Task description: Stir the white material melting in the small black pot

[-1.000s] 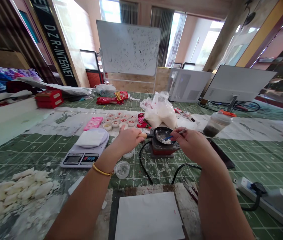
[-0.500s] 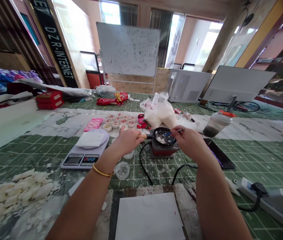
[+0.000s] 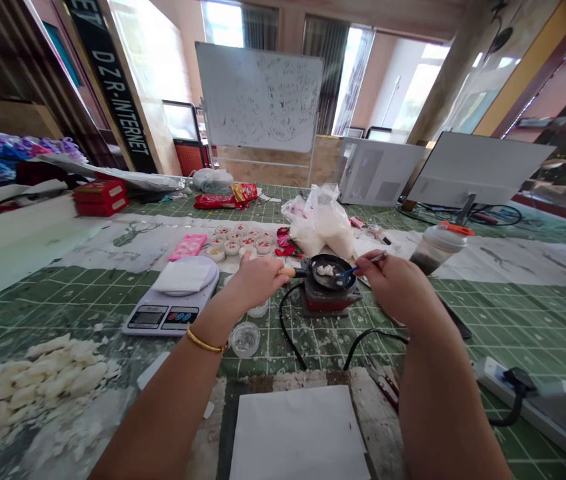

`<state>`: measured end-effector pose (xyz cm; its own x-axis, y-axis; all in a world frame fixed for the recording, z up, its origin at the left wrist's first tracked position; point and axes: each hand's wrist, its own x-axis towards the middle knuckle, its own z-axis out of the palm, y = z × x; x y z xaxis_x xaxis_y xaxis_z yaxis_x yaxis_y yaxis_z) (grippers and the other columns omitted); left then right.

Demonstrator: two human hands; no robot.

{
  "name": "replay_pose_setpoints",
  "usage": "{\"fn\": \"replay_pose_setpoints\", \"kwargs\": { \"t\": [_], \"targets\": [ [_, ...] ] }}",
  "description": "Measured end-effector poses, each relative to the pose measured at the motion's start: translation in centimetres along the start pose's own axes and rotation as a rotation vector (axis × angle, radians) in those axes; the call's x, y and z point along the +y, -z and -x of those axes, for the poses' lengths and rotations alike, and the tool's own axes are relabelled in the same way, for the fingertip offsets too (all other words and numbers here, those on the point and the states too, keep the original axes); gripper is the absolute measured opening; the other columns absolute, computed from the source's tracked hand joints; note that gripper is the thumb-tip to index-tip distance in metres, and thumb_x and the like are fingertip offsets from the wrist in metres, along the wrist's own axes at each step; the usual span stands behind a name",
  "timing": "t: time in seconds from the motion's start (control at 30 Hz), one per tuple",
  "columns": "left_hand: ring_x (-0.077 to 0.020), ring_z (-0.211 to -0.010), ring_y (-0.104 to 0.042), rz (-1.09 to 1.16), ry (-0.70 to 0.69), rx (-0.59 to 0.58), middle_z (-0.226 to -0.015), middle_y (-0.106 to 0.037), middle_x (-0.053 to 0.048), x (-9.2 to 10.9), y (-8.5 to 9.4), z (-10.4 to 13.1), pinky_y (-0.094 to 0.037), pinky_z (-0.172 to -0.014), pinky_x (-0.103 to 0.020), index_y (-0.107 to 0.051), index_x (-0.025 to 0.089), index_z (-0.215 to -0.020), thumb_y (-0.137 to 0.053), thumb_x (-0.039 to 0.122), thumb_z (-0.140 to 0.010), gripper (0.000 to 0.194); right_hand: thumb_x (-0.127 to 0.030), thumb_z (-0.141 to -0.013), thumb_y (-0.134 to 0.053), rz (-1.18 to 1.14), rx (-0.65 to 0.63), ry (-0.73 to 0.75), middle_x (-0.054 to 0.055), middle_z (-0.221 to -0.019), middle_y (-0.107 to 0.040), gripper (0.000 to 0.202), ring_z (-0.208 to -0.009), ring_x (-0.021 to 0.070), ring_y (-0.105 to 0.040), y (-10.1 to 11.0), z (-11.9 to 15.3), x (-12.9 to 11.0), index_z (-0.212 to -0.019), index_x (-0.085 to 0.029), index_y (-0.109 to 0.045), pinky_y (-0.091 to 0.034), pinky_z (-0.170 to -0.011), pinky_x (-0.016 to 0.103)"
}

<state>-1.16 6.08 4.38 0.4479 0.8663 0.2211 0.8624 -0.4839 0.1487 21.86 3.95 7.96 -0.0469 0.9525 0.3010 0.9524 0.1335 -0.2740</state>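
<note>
A small black frying pan [image 3: 333, 281] rests on a little red and grey electric hot plate [image 3: 331, 305]. My left hand [image 3: 257, 280] is closed around the pan's wooden handle [image 3: 287, 272]. My right hand [image 3: 387, 283] pinches a thin stick-like tool [image 3: 349, 271], bluish toward its tip, which reaches into the pan. White lumps [image 3: 325, 271] lie inside the pan, toward its far left side. Just behind the pan sits a clear plastic bag [image 3: 320, 223] of white material. Left of it are several small cups [image 3: 233, 247] with red bits on top.
A kitchen scale [image 3: 173, 293] stands at left, with a heap of whitish chunks [image 3: 37, 387] before it. White paper [image 3: 300, 433] lies in front of me. At right are a lidded shaker [image 3: 437, 247], a dark phone [image 3: 455, 317] and a power strip [image 3: 503, 393]. Black cables cross the mat.
My right hand has shifted a little to the right with the stick tool. The white lumps have moved from the pan's near left toward its far side. My left hand keeps its hold.
</note>
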Motion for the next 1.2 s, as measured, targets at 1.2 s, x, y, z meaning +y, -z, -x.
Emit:
{"fn": "replay_pose_setpoints", "kwargs": {
  "t": [1.2],
  "targets": [
    [-0.019,-0.08,-0.057,0.005,0.042,-0.018,-0.082,-0.065,-0.003,0.22,0.2,0.05,-0.031,-0.094,-0.049,-0.056,0.017,-0.075,-0.034,0.03,-0.089,0.029,-0.036,-0.089,-0.034,0.036,-0.052,0.01,0.007,-0.08,-0.069,0.036,-0.082,0.0223,-0.061,0.17,0.18,-0.15,-0.081,-0.019,-0.064,-0.035,-0.071,0.03]
  ]
}}
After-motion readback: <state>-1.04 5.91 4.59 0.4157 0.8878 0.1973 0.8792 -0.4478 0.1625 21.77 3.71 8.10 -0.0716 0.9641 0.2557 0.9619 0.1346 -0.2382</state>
